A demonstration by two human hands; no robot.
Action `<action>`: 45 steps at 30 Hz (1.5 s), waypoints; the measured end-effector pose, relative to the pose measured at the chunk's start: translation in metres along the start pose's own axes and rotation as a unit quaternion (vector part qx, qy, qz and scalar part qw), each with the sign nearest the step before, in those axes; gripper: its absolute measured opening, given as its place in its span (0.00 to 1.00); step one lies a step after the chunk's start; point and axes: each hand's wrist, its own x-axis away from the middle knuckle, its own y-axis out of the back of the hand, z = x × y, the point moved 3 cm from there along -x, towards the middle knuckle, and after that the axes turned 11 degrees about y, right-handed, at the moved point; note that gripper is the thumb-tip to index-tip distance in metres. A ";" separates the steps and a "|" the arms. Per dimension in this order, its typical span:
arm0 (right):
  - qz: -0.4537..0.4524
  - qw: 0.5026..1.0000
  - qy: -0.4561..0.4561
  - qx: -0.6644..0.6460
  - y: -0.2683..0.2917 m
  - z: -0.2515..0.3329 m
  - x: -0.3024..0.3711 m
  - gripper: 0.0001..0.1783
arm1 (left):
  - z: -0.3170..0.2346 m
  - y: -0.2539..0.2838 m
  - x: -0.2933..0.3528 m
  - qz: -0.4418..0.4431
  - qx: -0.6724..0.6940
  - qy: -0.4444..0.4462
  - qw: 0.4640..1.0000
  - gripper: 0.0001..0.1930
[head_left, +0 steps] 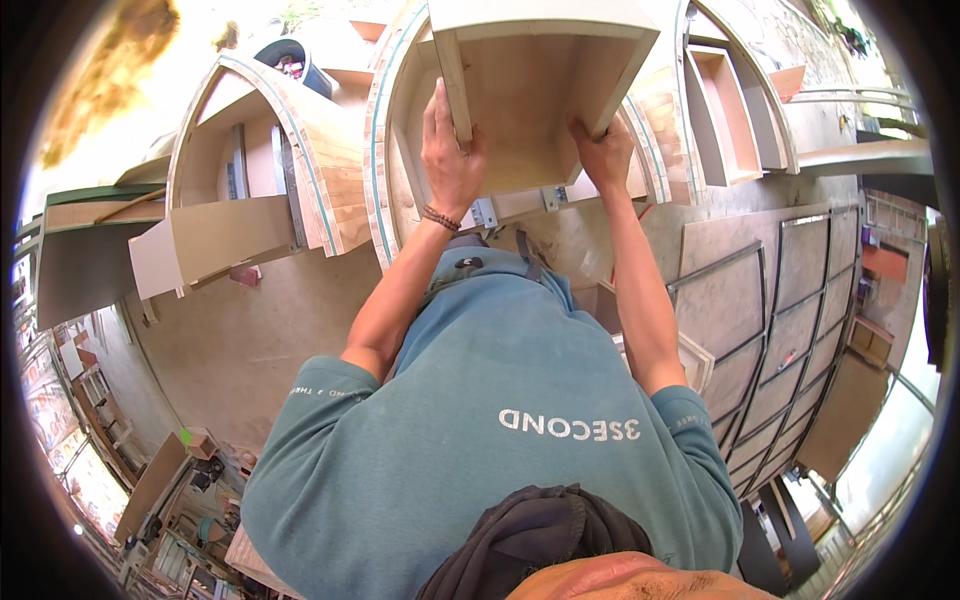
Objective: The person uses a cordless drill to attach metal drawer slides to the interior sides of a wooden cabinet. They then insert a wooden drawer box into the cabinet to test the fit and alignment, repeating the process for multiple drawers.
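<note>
A pale wooden drawer box (525, 90) is held up in front of me at the middle, its inside facing me. My left hand (453, 160) is closed round its left side wall, fingers along the outside and thumb on the inner face. Opposite it, my right hand (604, 155) grips the right side wall near the lower corner. Behind and around the box stands a curved wooden cabinet (378, 135) with a teal line along its edge. Metal drawer runners (484, 212) show low, just below the box. Parts of the cabinet's inside are hidden by the box.
To the left stands a similar arched cabinet (325, 190) with a drawer (225, 243) pulled out. Another cabinet (780, 130) with a narrow drawer (735, 115) is at the right. A dark bucket (316, 80) is behind. A large panel with a black metal frame (765, 300) lies to my right.
</note>
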 end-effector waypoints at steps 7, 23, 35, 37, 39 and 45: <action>-0.010 0.999 -0.004 -0.040 -0.015 -0.023 0.035 0.22 | 0.044 -0.021 0.052 0.004 0.029 0.034 0.999 0.39; 0.007 0.997 0.080 -0.009 -0.028 -0.092 0.096 0.12 | 0.088 0.002 0.103 0.136 -0.012 -0.026 0.990 0.48; 0.073 0.996 -0.044 0.020 -0.022 -0.083 0.100 0.21 | 0.078 -0.005 0.105 0.217 -0.143 0.030 0.965 0.15; 0.069 0.996 -0.053 0.005 -0.022 -0.075 0.094 0.21 | 0.080 -0.007 0.098 0.220 -0.140 0.060 0.964 0.15; 0.091 0.994 -0.062 -0.004 -0.020 -0.065 0.087 0.20 | 0.083 -0.008 0.090 0.223 -0.134 0.086 0.962 0.14; 0.138 0.988 -0.068 -0.030 -0.016 -0.063 0.082 0.23 | 0.093 -0.008 0.095 0.205 -0.105 0.101 0.968 0.13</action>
